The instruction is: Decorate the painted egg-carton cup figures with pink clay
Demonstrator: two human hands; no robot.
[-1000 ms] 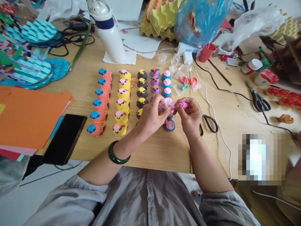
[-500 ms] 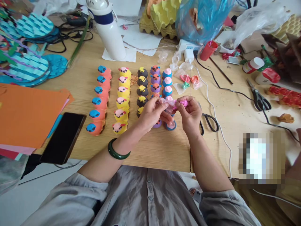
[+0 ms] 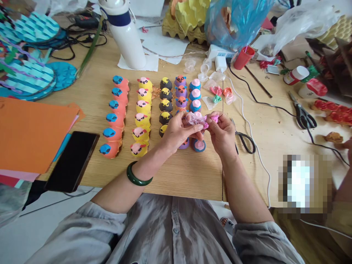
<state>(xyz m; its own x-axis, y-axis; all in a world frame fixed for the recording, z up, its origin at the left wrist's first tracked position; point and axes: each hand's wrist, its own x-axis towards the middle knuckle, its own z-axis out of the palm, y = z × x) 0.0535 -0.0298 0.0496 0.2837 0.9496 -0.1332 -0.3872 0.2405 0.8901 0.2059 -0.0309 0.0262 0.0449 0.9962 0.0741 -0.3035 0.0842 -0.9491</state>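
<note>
Pinching a crumpled scrap of pink plastic point(image 3: 195, 118) between them, the left hand point(image 3: 178, 132) and right hand point(image 3: 222, 134) nearly meet above the surface point(image 3: 192, 176). Both hands are closed on the scrap with curled fingers, its paler part at the left thumb and a brighter pink end at the right fingertips. The scrap sits right between the hands, at their 12 o'clock.

Five rows of painted egg-carton cups point(image 3: 143, 117) stand just beyond and to the left of the hands. The hands block part of the two rows nearest them, and a purple cup point(image 3: 184, 144) and a blue cup with a pink top point(image 3: 199, 145) show just below the fingers. Small clear bags point(image 3: 213, 88) lie at 1 o'clock from the right hand, with black-handled scissors point(image 3: 245, 142) close by at 3 o'clock.

Farther out, a white bottle point(image 3: 123, 40) stands at 11 o'clock, and a blue plastic bag point(image 3: 236, 22) and a red cup point(image 3: 244, 57) sit at 12 to 1 o'clock. A black phone point(image 3: 71, 161) and orange paper point(image 3: 30, 135) lie at 9 o'clock. A green bangle point(image 3: 139, 178) circles the left wrist. Another person's hand point(image 3: 347, 146) reaches in at the far right edge.
</note>
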